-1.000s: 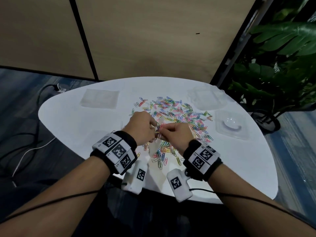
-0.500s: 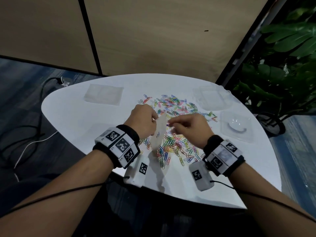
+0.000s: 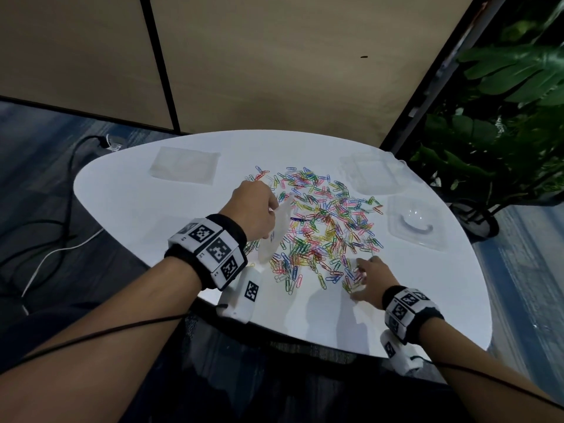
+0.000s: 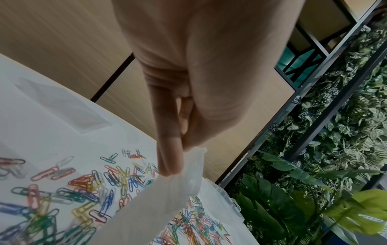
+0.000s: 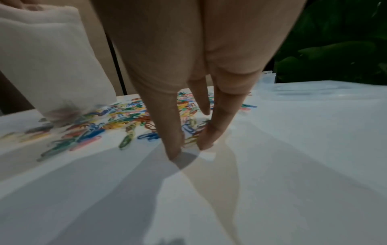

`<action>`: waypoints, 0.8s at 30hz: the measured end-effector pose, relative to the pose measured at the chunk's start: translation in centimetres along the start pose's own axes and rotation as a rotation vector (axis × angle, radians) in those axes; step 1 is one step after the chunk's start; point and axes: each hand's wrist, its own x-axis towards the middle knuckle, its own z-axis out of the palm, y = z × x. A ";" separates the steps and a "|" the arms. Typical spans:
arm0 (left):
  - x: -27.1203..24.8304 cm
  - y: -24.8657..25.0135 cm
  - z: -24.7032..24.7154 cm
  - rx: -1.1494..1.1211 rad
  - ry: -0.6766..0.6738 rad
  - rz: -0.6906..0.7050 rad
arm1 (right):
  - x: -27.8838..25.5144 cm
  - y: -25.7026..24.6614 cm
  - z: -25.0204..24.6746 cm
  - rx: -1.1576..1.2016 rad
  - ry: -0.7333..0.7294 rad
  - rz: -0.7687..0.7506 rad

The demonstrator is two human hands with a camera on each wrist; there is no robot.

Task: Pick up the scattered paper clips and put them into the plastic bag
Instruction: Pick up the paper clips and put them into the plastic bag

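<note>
I see my left hand [image 3: 256,209] raised over the white counter [image 3: 152,215], its grip pinched on the top edge of the plastic bag [image 3: 276,233], thumb against fingertips [image 4: 169,159]. The bag hangs down from that pinch, its lower end near the counter, with a few clips showing dimly in its bottom. My right hand [image 3: 370,279] is down at the near right edge of the paper clips [image 3: 323,227], fingers extended and slightly spread, fingertips [image 5: 175,152] touching the counter among the clips; its grip holds nothing that I can make out. The coloured clips lie scattered across the middle of the counter. A flat clear bag [image 3: 184,163] lies at the far left, and two clear plastic trays [image 3: 412,227] sit at the right.
</note>
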 end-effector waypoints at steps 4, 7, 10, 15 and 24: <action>-0.1 -0.4 -0.3 0.014 -0.015 -0.008 | 1.3 -2.5 0.7 0.012 0.070 -0.034; -0.2 -0.5 -0.6 0.025 -0.021 -0.005 | 2.2 -3.4 1.3 0.001 0.132 -0.086; -0.3 -0.6 -0.9 0.035 -0.019 0.000 | 2.7 -3.8 1.7 -0.048 0.174 -0.133; -0.3 -0.7 -0.9 0.055 -0.024 0.021 | 3.2 -4.3 1.8 -0.077 0.252 -0.190; 0.2 -0.8 -0.4 0.046 -0.039 0.016 | 3.9 -2.7 -3.2 0.643 0.218 0.154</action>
